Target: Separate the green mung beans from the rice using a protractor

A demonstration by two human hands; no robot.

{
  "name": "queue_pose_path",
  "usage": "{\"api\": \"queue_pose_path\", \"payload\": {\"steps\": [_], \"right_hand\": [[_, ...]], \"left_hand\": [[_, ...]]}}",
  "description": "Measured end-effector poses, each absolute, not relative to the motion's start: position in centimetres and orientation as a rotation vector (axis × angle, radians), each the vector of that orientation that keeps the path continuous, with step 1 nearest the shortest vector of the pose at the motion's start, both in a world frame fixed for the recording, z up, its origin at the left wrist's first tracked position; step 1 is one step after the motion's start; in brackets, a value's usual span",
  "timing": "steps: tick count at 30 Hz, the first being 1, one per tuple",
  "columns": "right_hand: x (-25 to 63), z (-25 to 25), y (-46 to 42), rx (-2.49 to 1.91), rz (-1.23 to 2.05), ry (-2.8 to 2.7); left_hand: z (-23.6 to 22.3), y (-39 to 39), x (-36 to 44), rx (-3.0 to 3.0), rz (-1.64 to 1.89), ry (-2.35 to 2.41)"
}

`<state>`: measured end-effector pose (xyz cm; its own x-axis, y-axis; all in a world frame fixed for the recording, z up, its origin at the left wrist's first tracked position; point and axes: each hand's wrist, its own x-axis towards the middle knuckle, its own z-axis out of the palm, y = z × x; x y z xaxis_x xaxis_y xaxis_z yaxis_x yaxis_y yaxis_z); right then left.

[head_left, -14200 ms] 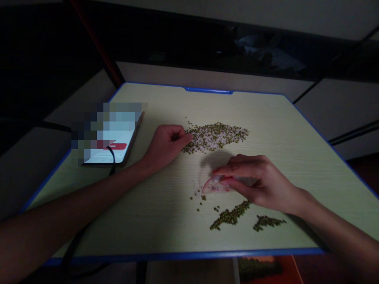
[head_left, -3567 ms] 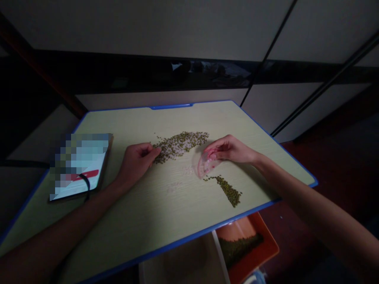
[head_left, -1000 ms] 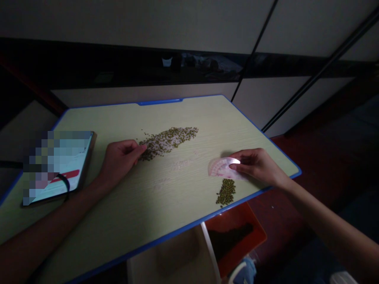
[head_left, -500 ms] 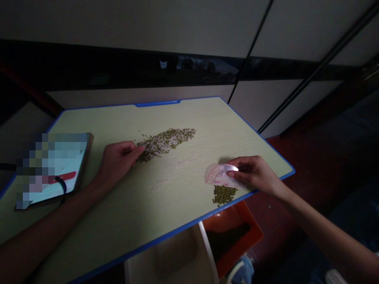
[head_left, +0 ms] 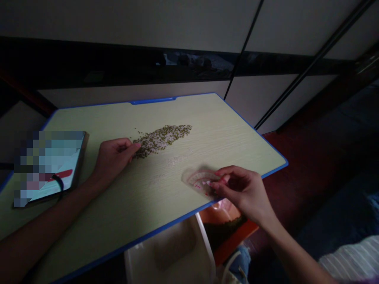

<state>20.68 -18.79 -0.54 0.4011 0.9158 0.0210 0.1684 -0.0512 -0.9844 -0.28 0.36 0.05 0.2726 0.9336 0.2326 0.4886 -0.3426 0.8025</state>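
In my right hand [head_left: 244, 193] is a clear protractor [head_left: 197, 179] with pink markings, pinched at its right end and blurred by motion. It is above the board's near right edge. My left hand [head_left: 117, 156] rests at the left end of a long pile [head_left: 162, 138] of mixed green beans and pale grains, thumb and fingertips pressed together; whatever they hold, if anything, is too small to make out. Faint pale grains [head_left: 174, 161] lie scattered on the board between the pile and the protractor.
The pale board [head_left: 97, 240] has a blue rim. A tablet [head_left: 59, 165] lies at its left. Below the near edge stand an orange container [head_left: 220, 213] with green beans in it and a whitish bin [head_left: 142, 260]. Cabinet doors [head_left: 142, 23] rise behind.
My right hand has swept the protractor left and toward the near edge. The small heap of green beans beside it is gone from the board. My left hand has stayed at the pile.
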Motion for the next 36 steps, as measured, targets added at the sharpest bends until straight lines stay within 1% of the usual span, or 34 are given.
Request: {"api": "queue_pose_path", "payload": {"steps": [6,16,23,29,31,33,36], "right_hand": [[19.8,-1.6,-18.9,-1.692,0.623,-1.079],[21.6,-2.1,-19.7,-1.746,0.516,-1.01],[22.0,-2.2,-20.0,-1.751,0.506,-1.0],[24.0,-0.5,-19.7,-1.595,0.467,-1.046],[25.8,0.0,-18.6,-1.558,0.497,-1.139],[27.7,0.1,-17.0,-1.526,0.625,-1.278],[29.3,-0.2,-14.4,-1.495,0.729,-1.449]], "left_hand": [[0.0,0.3,-0.4,1.961,0.952,1.273],[-0.1,0.4,-0.3,1.964,0.952,1.282],[0.2,0.1,-0.2,1.965,0.932,1.284],[0.3,0.1,-0.1,1.971,0.922,1.3],[0.3,0.1,-0.1,1.973,0.916,1.305],[0.3,0.1,-0.1,1.978,0.912,1.31],[0.3,0.1,-0.2,1.989,0.912,1.316]]}}
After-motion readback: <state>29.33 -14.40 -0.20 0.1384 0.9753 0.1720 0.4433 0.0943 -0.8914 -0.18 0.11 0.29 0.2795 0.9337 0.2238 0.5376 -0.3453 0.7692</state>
